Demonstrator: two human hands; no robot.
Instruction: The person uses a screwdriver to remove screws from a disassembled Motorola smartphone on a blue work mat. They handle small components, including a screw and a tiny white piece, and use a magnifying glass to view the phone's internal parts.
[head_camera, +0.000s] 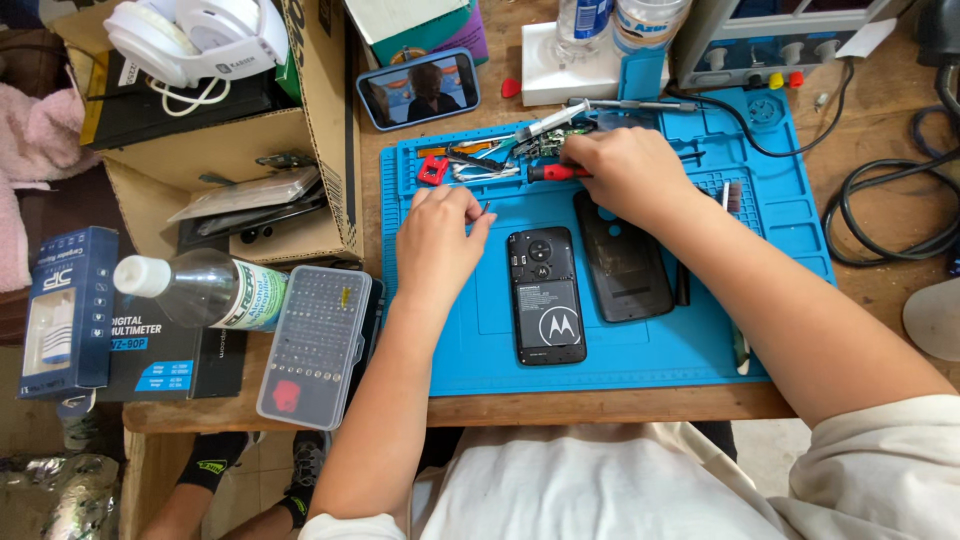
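looking down: we see two bare hands over a blue work mat (760, 190) on a wooden table (880, 130).
right hand: the right hand (625, 170) is curled shut on a screwdriver (553, 172) with a red and black handle; only the handle end shows, it comes out of the fist to the left.
left hand: the left hand (440, 240) lies on the mat with fingers bent; a small dark bit (486, 209) seems pinched at the fingertips, but we cannot tell for sure what it is.
key relation: the opened phone (545, 295) lies toward us from both hands, between the two forearms, its long axis running away from us. it is a little closer to the left hand, just beside the wrist.
screwdriver axis: it lies left to right, across the long axis of the phone.
back cover: the dark back cover (625, 258) lies just to the right of the phone, parallel, partly under the right wrist.
count of phones: one opened phone, one back cover, and one more phone (418, 90) with a lit screen, propped beyond the mat.
count of others: one bit case (315, 345), one clear bottle lying on its side (205, 288), and one cardboard box (300, 150) at the left.
tool tray: some tweezers and small tools (480, 160) lie at the far edge of the mat; we cannot count them well.
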